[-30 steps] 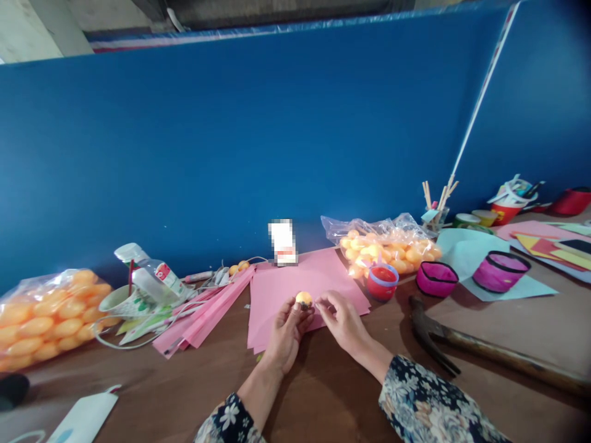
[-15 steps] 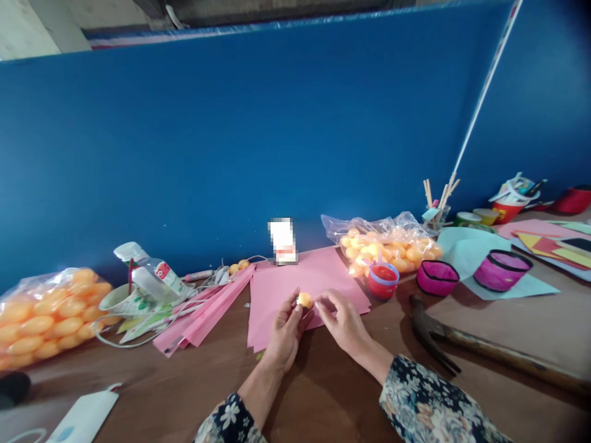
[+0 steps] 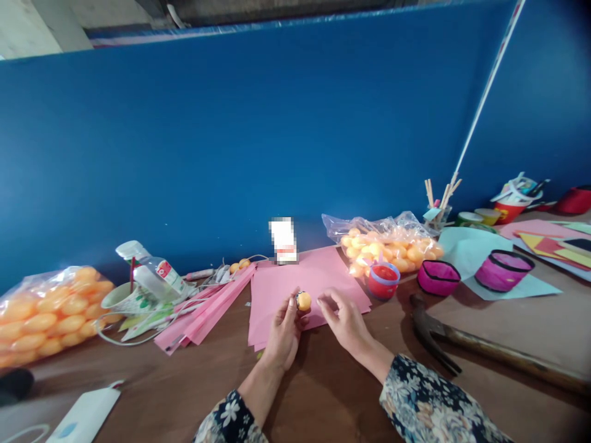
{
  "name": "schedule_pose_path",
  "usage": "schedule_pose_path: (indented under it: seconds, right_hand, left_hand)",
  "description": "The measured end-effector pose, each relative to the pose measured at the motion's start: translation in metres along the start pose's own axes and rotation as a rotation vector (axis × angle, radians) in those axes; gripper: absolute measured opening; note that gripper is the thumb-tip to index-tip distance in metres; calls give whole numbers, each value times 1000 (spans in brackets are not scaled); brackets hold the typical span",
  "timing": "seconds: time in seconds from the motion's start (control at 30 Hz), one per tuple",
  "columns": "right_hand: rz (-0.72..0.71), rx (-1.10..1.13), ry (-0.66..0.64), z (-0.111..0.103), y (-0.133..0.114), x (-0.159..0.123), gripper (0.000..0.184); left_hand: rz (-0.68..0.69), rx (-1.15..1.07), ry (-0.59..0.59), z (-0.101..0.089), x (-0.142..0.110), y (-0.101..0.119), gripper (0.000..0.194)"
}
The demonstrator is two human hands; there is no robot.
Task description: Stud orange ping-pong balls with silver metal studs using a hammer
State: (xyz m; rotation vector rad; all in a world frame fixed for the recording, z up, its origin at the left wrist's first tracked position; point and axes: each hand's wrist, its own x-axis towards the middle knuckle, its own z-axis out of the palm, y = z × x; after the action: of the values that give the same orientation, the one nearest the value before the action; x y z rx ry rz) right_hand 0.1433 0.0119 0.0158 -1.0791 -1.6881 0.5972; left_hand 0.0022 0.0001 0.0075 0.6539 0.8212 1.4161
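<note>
My left hand [image 3: 284,335] pinches a small orange ball [image 3: 303,301] between thumb and fingertips, held just above a pink paper sheet [image 3: 295,283] on the brown table. My right hand [image 3: 344,320] hovers close to the right of the ball with fingers loosely curled and nothing visible in them. A small dark spot shows on the ball's left edge.
A bag of orange balls [image 3: 392,246] and a red cup [image 3: 383,281] lie right of the sheet. Two magenta cups [image 3: 503,269] and a hammer [image 3: 462,347] sit farther right. Pink paper strips [image 3: 203,314], a bottle [image 3: 152,271] and another ball bag [image 3: 46,314] lie left.
The left hand has turned the ball slightly in its fingers. The right hand's fingertips have drawn a little away from it.
</note>
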Motion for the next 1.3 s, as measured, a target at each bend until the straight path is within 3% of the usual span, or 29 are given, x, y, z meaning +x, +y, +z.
schedule_pose_path:
  seconds: [0.33, 0.6, 0.87, 1.07, 1.3]
  right_hand:
    - [-21, 10, -8, 0, 0, 0, 11]
    - [-17, 14, -15, 0, 0, 0, 12]
    - [5, 56, -17, -1, -6, 1, 14]
    - [69, 52, -23, -2, -9, 1, 9]
    - [41, 40, -46, -1, -6, 1, 10]
  left_hand:
    - [-34, -90, -4, 0, 0, 1, 38]
    - [-39, -58, -73, -2, -1, 1, 42]
    - [14, -18, -91, -2, 0, -1, 22]
    - [-7, 8, -68, -2, -1, -1, 32]
    - [5, 29, -90, -1, -1, -1, 45]
